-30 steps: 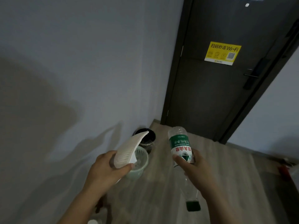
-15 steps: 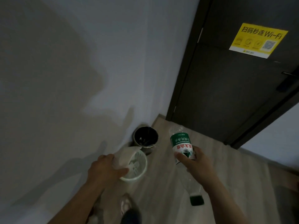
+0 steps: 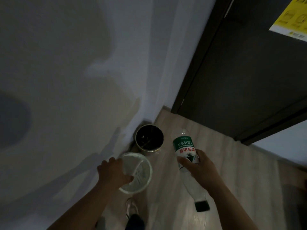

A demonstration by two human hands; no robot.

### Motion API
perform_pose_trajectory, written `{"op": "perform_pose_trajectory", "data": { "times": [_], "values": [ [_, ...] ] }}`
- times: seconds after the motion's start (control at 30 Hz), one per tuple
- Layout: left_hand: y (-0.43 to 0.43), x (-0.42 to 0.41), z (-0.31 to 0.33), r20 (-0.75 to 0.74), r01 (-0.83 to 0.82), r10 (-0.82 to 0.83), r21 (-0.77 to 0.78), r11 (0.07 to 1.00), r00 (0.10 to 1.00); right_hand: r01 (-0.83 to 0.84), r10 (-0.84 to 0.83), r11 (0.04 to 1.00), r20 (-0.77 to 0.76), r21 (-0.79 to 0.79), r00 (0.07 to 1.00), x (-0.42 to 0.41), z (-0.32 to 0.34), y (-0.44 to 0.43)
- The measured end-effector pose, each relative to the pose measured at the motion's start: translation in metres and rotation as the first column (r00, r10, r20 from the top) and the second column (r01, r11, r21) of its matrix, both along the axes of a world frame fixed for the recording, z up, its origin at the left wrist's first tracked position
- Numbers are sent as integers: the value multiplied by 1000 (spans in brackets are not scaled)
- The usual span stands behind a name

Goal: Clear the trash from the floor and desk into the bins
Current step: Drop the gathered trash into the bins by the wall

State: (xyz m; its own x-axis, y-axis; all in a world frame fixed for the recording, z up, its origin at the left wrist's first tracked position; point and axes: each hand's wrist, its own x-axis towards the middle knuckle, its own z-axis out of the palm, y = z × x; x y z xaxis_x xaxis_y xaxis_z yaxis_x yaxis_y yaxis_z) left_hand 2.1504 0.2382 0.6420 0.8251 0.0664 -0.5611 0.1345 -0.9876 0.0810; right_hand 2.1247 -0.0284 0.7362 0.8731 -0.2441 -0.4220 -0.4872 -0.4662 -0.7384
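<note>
My left hand (image 3: 114,173) reaches over the left rim of a white round bin (image 3: 150,170) on the floor. It pinches a white lined paper (image 3: 138,173) that hangs down inside that bin. My right hand (image 3: 197,168) grips a clear plastic water bottle (image 3: 183,145) with a green and white label. The bottle is held upside down, its green cap (image 3: 201,206) pointing at the floor, to the right of both bins. A black round bin (image 3: 149,138) stands just behind the white one, in the corner against the wall.
A grey wall fills the left side. A dark door (image 3: 249,72) with a yellow sticker (image 3: 289,22) closes off the far right. The floor is light wood (image 3: 232,171). My shoe (image 3: 132,209) stands just in front of the white bin.
My view has tipped down and moved closer to the bins. My left hand has lowered the paper from above the white bin into it. The bottle stays held in my right hand.
</note>
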Motion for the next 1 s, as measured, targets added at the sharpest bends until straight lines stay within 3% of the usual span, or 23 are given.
{"op": "perform_pose_trajectory", "data": {
  "times": [0.17, 0.23, 0.43, 0.53, 0.67, 1.0],
  "values": [
    [-5, 31, -18, -2, 73, -73, 40, 997, 997, -1, 2, 1000, -49, 9, 999, 29, -16, -3],
    [-10, 40, -25, -53, 60, -58, 25, 998, 997, -12, 12, 1000, -69, 6, 998, 43, -25, -7],
    [-19, 55, -25, -21, -1, 0, -68, 998, 1000, -83, 79, 997, -197, -10, 977, 96, -58, -22],
    [-23, 63, -12, -50, -16, 13, -62, 998, 999, -116, 112, 993, -334, 9, 936, 130, -77, -29],
    [-27, 78, 3, 28, -40, 43, -89, 995, 999, -239, 214, 971, -484, 11, 848, 178, -105, -31],
    [-45, 110, 17, 168, -163, 182, -122, 979, 969, -438, 394, 896, -596, 78, 699, 301, -158, 4]
  ]
}}
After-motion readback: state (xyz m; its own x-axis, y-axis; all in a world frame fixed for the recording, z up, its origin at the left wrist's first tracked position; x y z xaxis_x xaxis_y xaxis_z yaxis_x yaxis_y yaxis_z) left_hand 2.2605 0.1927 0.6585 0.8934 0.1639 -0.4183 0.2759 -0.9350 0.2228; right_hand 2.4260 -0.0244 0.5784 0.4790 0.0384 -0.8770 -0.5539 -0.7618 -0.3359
